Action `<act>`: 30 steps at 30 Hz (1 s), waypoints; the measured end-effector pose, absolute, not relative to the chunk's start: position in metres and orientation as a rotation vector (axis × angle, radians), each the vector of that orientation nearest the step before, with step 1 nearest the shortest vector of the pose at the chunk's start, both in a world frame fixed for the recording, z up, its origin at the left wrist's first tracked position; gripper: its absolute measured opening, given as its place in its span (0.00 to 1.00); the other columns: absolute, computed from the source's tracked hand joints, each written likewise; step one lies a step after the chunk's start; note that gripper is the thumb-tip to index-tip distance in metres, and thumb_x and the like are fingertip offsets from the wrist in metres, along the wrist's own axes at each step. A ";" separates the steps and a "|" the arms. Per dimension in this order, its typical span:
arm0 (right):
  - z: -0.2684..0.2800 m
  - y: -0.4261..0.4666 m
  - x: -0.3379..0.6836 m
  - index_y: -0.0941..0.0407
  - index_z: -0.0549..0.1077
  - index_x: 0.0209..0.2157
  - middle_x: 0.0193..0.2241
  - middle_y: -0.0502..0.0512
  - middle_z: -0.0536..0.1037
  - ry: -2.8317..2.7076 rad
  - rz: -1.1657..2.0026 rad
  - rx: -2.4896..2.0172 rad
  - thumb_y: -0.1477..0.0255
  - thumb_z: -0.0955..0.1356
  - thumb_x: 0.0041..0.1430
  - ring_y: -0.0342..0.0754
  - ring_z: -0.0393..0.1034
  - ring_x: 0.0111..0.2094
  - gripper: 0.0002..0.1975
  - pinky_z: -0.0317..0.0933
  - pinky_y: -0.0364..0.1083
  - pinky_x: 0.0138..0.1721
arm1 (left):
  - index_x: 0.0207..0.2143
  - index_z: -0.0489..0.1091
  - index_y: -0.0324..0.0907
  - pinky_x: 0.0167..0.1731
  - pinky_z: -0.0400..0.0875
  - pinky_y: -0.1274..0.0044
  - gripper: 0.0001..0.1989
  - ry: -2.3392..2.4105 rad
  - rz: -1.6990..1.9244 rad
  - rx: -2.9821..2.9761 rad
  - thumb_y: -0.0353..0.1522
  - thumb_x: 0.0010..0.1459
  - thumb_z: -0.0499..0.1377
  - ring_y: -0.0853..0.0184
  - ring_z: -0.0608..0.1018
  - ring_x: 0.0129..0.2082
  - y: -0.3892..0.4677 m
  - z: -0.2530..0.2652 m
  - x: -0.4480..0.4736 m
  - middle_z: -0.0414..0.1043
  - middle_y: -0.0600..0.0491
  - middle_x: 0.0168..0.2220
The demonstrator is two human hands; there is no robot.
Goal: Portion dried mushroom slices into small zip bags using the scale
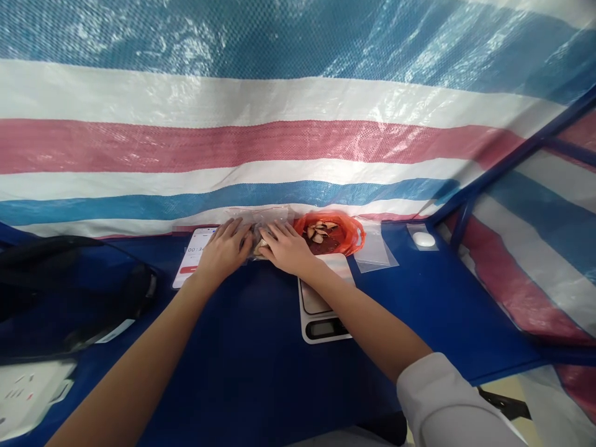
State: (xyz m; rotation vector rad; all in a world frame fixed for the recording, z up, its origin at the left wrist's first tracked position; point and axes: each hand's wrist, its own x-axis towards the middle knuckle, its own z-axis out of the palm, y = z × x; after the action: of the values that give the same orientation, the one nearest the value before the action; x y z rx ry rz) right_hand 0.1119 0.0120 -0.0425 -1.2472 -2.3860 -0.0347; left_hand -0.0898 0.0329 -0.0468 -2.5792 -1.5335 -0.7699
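Note:
A clear zip-lock bag (pixel 259 247) with pale pieces inside lies at the back of the blue table, against the striped sheet. My left hand (pixel 226 248) rests over its left side, fingers stretched out and apart, with the thumb toward the bag. From the right, my right hand (pixel 286 248) lies on the bag, its fingers also spread. Both palms hide part of the bag and its contents. Just right of that hand stands an open orange-red plastic bag (pixel 349 233) holding dried brownish slices (pixel 319 233). Under my right forearm sits a white kitchen scale (pixel 307 323), partly covered.
Left of my hands lies a phone (pixel 184 273) showing a timer. Empty clear bags (pixel 375 251) and a small white oval object (pixel 423 239) are at the right. A black strap-like item (pixel 149 292) and a white power strip (pixel 32 397) occupy the left. Blue frame bars (pixel 465 198) border the right.

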 end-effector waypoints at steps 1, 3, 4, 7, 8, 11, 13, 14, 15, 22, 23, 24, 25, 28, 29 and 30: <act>-0.041 0.012 0.113 0.63 0.69 0.62 0.63 0.68 0.69 -2.379 -0.030 -1.247 0.63 0.60 0.72 0.63 0.60 0.67 0.25 0.52 0.59 0.68 | 0.53 0.72 0.40 0.64 0.61 0.54 0.21 -1.537 -0.758 -2.560 0.38 0.67 0.46 0.49 0.69 0.63 0.032 -0.045 -0.089 0.72 0.40 0.58; -0.038 0.012 0.116 0.61 0.71 0.61 0.63 0.65 0.71 -2.356 -0.025 -1.227 0.63 0.60 0.72 0.61 0.61 0.66 0.24 0.52 0.58 0.68 | 0.53 0.72 0.38 0.63 0.63 0.55 0.22 -1.542 -0.741 -2.509 0.38 0.68 0.47 0.48 0.70 0.62 0.029 -0.041 -0.086 0.72 0.38 0.59; -0.037 0.011 0.119 0.59 0.72 0.61 0.63 0.64 0.71 -2.337 -0.022 -1.213 0.63 0.61 0.72 0.60 0.62 0.66 0.23 0.52 0.57 0.68 | 0.53 0.72 0.38 0.62 0.63 0.55 0.22 -1.544 -0.753 -2.488 0.39 0.68 0.47 0.48 0.71 0.62 0.027 -0.039 -0.085 0.72 0.38 0.59; -0.031 0.004 0.133 0.56 0.74 0.58 0.63 0.59 0.71 -2.262 0.001 -1.203 0.64 0.61 0.71 0.57 0.63 0.65 0.20 0.53 0.56 0.68 | 0.54 0.73 0.40 0.62 0.63 0.55 0.22 -1.536 -0.813 -2.452 0.40 0.69 0.47 0.49 0.72 0.61 0.018 -0.031 -0.076 0.73 0.39 0.58; -0.029 0.000 0.139 0.55 0.75 0.57 0.63 0.59 0.72 -2.238 0.014 -1.213 0.65 0.62 0.71 0.56 0.63 0.66 0.19 0.53 0.56 0.69 | 0.54 0.73 0.40 0.62 0.63 0.55 0.21 -1.528 -0.830 -2.447 0.40 0.69 0.47 0.50 0.72 0.61 0.014 -0.028 -0.071 0.74 0.40 0.58; -0.027 -0.015 0.162 0.55 0.76 0.56 0.62 0.59 0.72 -2.183 0.035 -1.255 0.67 0.62 0.70 0.57 0.62 0.66 0.19 0.53 0.57 0.69 | 0.54 0.73 0.41 0.63 0.63 0.57 0.21 -1.496 -0.874 -2.439 0.40 0.69 0.48 0.51 0.72 0.61 0.001 -0.023 -0.055 0.74 0.41 0.57; -0.028 -0.026 0.180 0.56 0.76 0.56 0.62 0.59 0.73 -2.154 0.034 -1.273 0.67 0.62 0.70 0.57 0.62 0.66 0.19 0.52 0.57 0.69 | 0.54 0.74 0.41 0.63 0.63 0.58 0.20 -1.484 -0.899 -2.447 0.39 0.69 0.49 0.52 0.73 0.60 -0.008 -0.023 -0.042 0.74 0.42 0.57; -0.029 -0.032 0.191 0.56 0.76 0.56 0.62 0.59 0.73 -2.141 0.038 -1.286 0.67 0.63 0.70 0.57 0.62 0.67 0.19 0.52 0.58 0.70 | 0.53 0.74 0.41 0.63 0.63 0.58 0.20 -1.484 -0.913 -2.454 0.39 0.69 0.49 0.52 0.73 0.60 -0.013 -0.024 -0.036 0.74 0.42 0.57; -0.031 -0.038 0.201 0.55 0.76 0.56 0.62 0.58 0.73 -2.125 0.044 -1.299 0.67 0.63 0.69 0.57 0.62 0.66 0.19 0.53 0.57 0.69 | 0.53 0.74 0.42 0.63 0.63 0.58 0.20 -1.487 -0.927 -2.461 0.38 0.68 0.49 0.52 0.73 0.60 -0.018 -0.025 -0.030 0.74 0.42 0.57; -0.053 -0.078 0.278 0.53 0.79 0.53 0.58 0.58 0.77 -1.925 0.013 -1.459 0.66 0.62 0.70 0.55 0.67 0.63 0.18 0.62 0.55 0.65 | 0.52 0.75 0.42 0.61 0.66 0.60 0.17 -1.500 -1.028 -2.408 0.37 0.68 0.51 0.53 0.74 0.59 -0.054 -0.039 -0.004 0.76 0.43 0.54; -0.057 -0.082 0.287 0.54 0.79 0.53 0.57 0.58 0.77 -1.890 0.007 -1.503 0.66 0.61 0.70 0.55 0.68 0.62 0.18 0.65 0.54 0.63 | 0.52 0.75 0.42 0.60 0.66 0.60 0.17 -1.501 -1.026 -2.402 0.37 0.68 0.51 0.53 0.74 0.59 -0.059 -0.041 -0.002 0.76 0.44 0.54; -0.061 -0.086 0.296 0.54 0.79 0.52 0.57 0.59 0.77 -1.866 0.003 -1.541 0.66 0.61 0.70 0.56 0.69 0.62 0.19 0.67 0.54 0.61 | 0.52 0.74 0.43 0.60 0.67 0.60 0.17 -1.505 -1.018 -2.403 0.37 0.68 0.52 0.53 0.74 0.58 -0.062 -0.043 -0.001 0.76 0.44 0.54; -0.065 -0.088 0.303 0.54 0.78 0.53 0.57 0.59 0.77 -1.852 0.002 -1.579 0.66 0.61 0.70 0.56 0.69 0.62 0.18 0.69 0.54 0.59 | 0.53 0.74 0.43 0.59 0.67 0.60 0.17 -1.510 -1.005 -2.407 0.37 0.67 0.52 0.53 0.75 0.58 -0.066 -0.045 -0.001 0.77 0.44 0.54; -0.078 -0.090 0.320 0.53 0.77 0.55 0.59 0.60 0.75 -1.896 0.002 -1.648 0.68 0.61 0.69 0.56 0.67 0.64 0.19 0.68 0.56 0.60 | 0.54 0.74 0.45 0.59 0.68 0.60 0.18 -1.518 -0.950 -2.434 0.37 0.67 0.51 0.53 0.76 0.56 -0.073 -0.054 -0.002 0.77 0.44 0.53; -0.082 -0.089 0.323 0.53 0.76 0.56 0.60 0.60 0.74 -1.930 0.001 -1.652 0.68 0.61 0.69 0.57 0.65 0.65 0.19 0.67 0.57 0.61 | 0.54 0.75 0.45 0.59 0.67 0.60 0.19 -1.516 -0.929 -2.444 0.37 0.68 0.50 0.54 0.76 0.56 -0.074 -0.058 -0.003 0.77 0.45 0.54; -0.086 -0.088 0.326 0.53 0.75 0.58 0.61 0.61 0.73 -1.971 0.001 -1.651 0.67 0.62 0.69 0.58 0.62 0.66 0.20 0.64 0.58 0.63 | 0.54 0.75 0.45 0.60 0.66 0.60 0.19 -1.515 -0.904 -2.456 0.38 0.68 0.50 0.54 0.76 0.57 -0.076 -0.062 -0.004 0.77 0.45 0.55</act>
State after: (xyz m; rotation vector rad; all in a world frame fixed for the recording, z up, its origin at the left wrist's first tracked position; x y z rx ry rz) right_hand 0.3263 -0.0876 -0.0858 -1.6505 -1.9708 0.0010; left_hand -0.0038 -0.0758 -0.0621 -2.4559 -1.5149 -0.9042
